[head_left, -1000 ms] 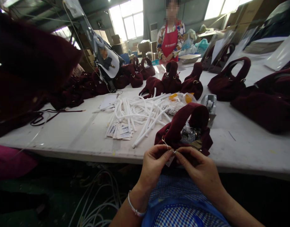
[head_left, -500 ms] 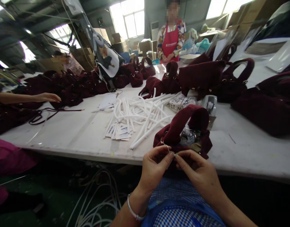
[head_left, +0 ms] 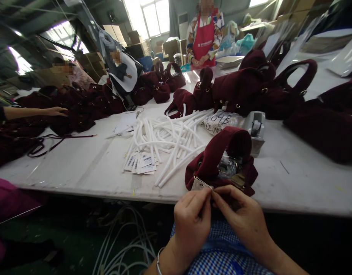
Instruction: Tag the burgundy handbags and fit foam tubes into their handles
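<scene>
A dark red handbag (head_left: 218, 156) with an upright handle rests at the table's front edge, clear plastic showing inside it. From a ring at its left side a thin pale string (head_left: 205, 184) runs to my fingers, and a small pale tag-like piece (head_left: 196, 185) shows beside it. My left hand (head_left: 193, 217) is closed, its thumb and fingertips pinching the string close to the bag. Right against it, my right hand (head_left: 243, 214) pinches the string's end between thumb and forefinger. Fingers partly hide the string.
White tubes (head_left: 164, 133) lie piled behind the bag, with barcode tags (head_left: 141, 163) in front. A tape dispenser (head_left: 254, 126) and a marked plastic packet (head_left: 220, 121) stand beyond. More dark red bags (head_left: 239, 88) line the table. A co-worker's hand (head_left: 57, 111) reaches in from the left.
My left hand has turned, its back now raised, and the pale tag-like piece has come into view by the ring. The co-worker's hand at left has shifted left. The view has tilted slightly.
</scene>
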`<state>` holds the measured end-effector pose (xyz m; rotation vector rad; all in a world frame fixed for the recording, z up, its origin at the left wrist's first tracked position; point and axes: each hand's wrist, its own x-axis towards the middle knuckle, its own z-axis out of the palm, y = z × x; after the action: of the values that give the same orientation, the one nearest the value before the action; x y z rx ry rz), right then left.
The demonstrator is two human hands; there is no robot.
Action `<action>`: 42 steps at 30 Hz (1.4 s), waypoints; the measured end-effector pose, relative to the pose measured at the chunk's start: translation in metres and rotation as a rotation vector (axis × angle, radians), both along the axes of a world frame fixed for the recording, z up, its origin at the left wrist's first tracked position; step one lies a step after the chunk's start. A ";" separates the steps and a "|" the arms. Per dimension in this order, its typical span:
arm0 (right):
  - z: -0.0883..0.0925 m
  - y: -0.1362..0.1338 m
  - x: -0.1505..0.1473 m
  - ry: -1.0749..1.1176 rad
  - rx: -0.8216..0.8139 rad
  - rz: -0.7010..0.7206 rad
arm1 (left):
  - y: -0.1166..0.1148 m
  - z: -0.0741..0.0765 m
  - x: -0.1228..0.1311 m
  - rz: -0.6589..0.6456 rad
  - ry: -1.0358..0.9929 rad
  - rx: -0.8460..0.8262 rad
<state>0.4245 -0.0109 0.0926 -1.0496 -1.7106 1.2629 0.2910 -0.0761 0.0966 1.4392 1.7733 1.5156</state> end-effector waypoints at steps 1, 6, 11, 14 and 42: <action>0.000 -0.001 -0.001 0.003 0.009 -0.019 | -0.002 -0.002 0.001 -0.021 0.022 0.009; 0.002 -0.004 -0.004 -0.034 0.079 -0.056 | -0.006 -0.005 -0.003 -0.094 -0.020 -0.010; 0.008 -0.005 0.001 -0.020 0.035 -0.021 | -0.002 -0.001 -0.018 0.033 -0.144 -0.126; 0.010 -0.007 0.005 -0.016 0.041 -0.006 | 0.001 -0.005 -0.024 0.060 -0.129 -0.206; 0.082 0.084 0.031 -0.906 0.997 0.256 | 0.072 0.021 -0.019 -0.179 -0.052 0.003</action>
<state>0.4557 0.0736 0.1746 -0.7849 -2.7429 -0.1530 0.2721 -0.0042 0.1181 1.5019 1.5674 1.4513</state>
